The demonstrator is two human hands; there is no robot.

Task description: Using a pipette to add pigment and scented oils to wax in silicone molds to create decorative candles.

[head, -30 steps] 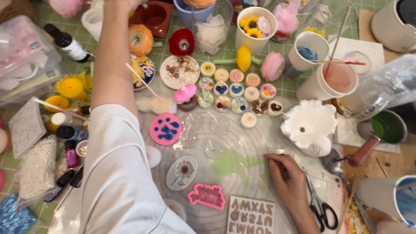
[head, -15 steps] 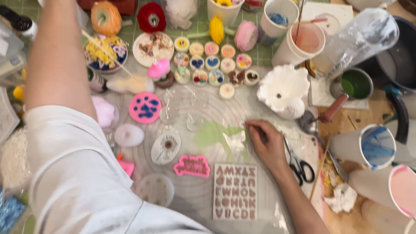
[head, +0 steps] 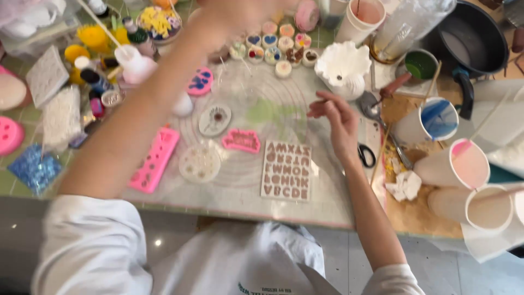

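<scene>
Left arm stretches far beyond the alphabet mould (head: 286, 170), hand blurred; right hand (head: 334, 119) hovers just right of it, fingers loosely curled.

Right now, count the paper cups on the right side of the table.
4: top cup, blue-swirled cup, pink cup below it, beige cup lowest. More may be hidden.

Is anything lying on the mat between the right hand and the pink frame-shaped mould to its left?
Nothing visible does. The right hand hovers over the clear mat, and the stretch of mat between it and the pink frame-shaped mould is bare. The letter mould lies below that line, nearer the table edge.
</scene>
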